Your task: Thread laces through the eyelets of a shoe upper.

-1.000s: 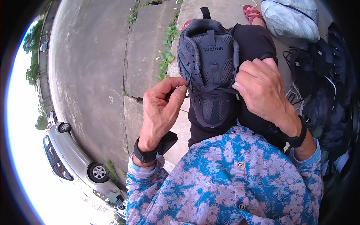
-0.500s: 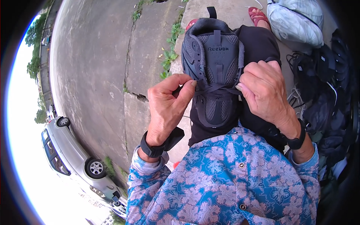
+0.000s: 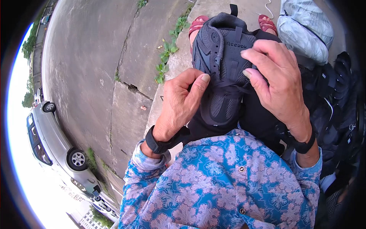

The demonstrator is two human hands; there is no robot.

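A dark grey sneaker (image 3: 219,105) rests on my lap, its toe toward me and its heel loop pointing away. Dark shoelaces (image 3: 228,84) cross low on the tongue, while several eyelets above them on the left flap are unlaced. At the left edge of the shoe, my left hand (image 3: 183,97) pinches a lace between thumb and forefinger; the lace is mostly hidden there. My right hand (image 3: 280,80) hovers over the shoe's right side with thumb and forefinger apart and nothing seen between them. It covers part of the right flap.
White plastic bags (image 3: 305,32) stand at the upper right, beyond a pile of dark shoes (image 3: 324,110). My feet wear red sandals (image 3: 268,24). A concrete ledge and cracked pavement (image 3: 91,76) lie to the left, with weeds (image 3: 166,53) between them and a silver car (image 3: 53,133) farther off.
My right hand has let go at the shoe's right side, risen and opened its fingers. My left hand stays pinched by the lace. The whole view has shifted slightly.
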